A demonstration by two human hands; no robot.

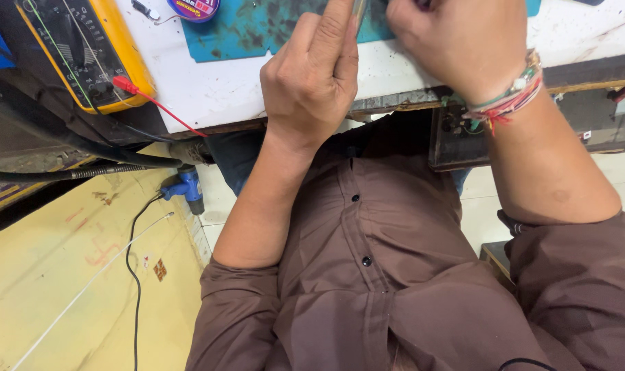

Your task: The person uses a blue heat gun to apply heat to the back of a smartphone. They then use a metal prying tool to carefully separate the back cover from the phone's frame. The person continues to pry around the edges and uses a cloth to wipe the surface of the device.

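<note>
at the near edge of the white table (257, 89), over a stained teal work mat (257, 27), both hands are busy. the left hand (312, 75) is curled shut around a thin metal rod-shaped tool (359, 10), pinched between thumb and forefinger; only a short grey length of it shows before it runs out of the top of the view, so its tip and full shape cannot be told. the right hand (463, 48) has its fingers folded down toward the mat, but what they press or hold is cut off by the frame, so i cannot tell whether it grips anything.

judging by its look, the tool is stiff, slim and light, smooth enough to slip, so a pencil-like hold low on the shaft, as now, seems the steady place to take it.

counted: one tool in view, one teal mat, one yellow multimeter (86, 48) at the left with one red plug and lead (151, 103) coming from it, one small round purple tin (194, 8) at the top edge, one blue fitting (185, 189) under the table, and one bundle of thread bracelets (508, 99) on the right wrist.
</note>
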